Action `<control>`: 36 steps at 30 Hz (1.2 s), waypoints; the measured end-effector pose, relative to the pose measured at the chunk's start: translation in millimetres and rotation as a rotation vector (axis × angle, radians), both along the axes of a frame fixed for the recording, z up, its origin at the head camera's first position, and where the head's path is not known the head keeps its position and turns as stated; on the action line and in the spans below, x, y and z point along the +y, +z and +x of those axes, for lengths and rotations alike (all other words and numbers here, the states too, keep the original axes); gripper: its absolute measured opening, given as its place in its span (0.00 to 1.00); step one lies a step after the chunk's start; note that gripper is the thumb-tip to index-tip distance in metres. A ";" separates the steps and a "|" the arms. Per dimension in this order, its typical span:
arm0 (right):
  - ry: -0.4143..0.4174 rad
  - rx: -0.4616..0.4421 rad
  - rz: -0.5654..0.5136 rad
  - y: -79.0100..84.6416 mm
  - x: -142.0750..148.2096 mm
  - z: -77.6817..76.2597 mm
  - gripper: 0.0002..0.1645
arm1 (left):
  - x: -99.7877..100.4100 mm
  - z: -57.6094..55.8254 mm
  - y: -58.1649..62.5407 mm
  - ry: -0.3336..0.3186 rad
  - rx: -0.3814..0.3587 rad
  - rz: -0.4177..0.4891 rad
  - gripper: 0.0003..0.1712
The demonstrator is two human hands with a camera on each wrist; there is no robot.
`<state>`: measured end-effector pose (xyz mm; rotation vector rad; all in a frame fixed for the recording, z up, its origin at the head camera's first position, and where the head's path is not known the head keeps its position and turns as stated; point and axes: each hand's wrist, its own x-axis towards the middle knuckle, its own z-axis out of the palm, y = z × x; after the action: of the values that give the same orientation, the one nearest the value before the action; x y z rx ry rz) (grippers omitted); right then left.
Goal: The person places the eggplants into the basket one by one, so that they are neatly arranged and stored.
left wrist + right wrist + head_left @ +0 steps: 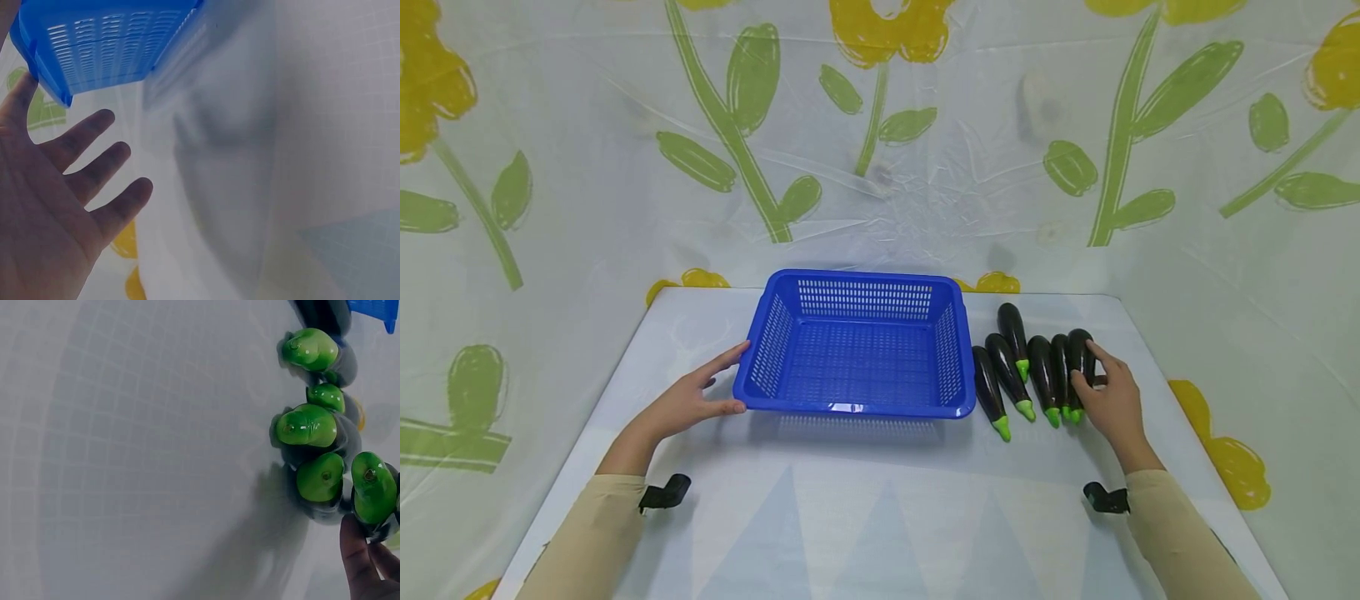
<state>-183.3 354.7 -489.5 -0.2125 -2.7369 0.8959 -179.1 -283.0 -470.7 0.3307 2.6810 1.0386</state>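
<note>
A blue plastic basket [865,409] with slotted walls stands on the white table, nothing inside it. My left hand [688,402] is at its left end, with fingertips on the rim and its fingers spread. In the left wrist view a fingertip meets the corner of the basket [112,44], while the other fingers stretch out straight. To the right of the basket lie several dark, glossy eggplants [988,387] with bright green stem ends. My right hand [1112,400] pinches the rightmost eggplant [1081,362] between thumb and fingers. Its green end [374,487] stands higher than its neighbours in the right wrist view.
The table [865,508] has a pale cover with blue triangles near the front. Behind and beside it hangs a flower-printed sheet [962,192]. A black wrist camera [664,493] sticks out by the left sleeve, another black camera [1107,498] by the right.
</note>
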 end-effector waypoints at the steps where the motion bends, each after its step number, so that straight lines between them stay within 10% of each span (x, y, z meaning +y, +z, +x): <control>1: 0.004 0.003 0.002 0.3 -0.8 -0.7 0.36 | -0.2 0.0 -0.3 0.000 0.000 0.002 0.59; 36: 0.124 0.042 -0.075 11.4 -40.3 -13.6 0.35 | -0.6 1.1 -0.9 -0.013 -0.012 0.033 0.59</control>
<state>-196.9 314.4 -478.1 -0.0374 -2.7045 1.0242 -178.0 -283.6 -471.6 0.3473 2.6501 1.0784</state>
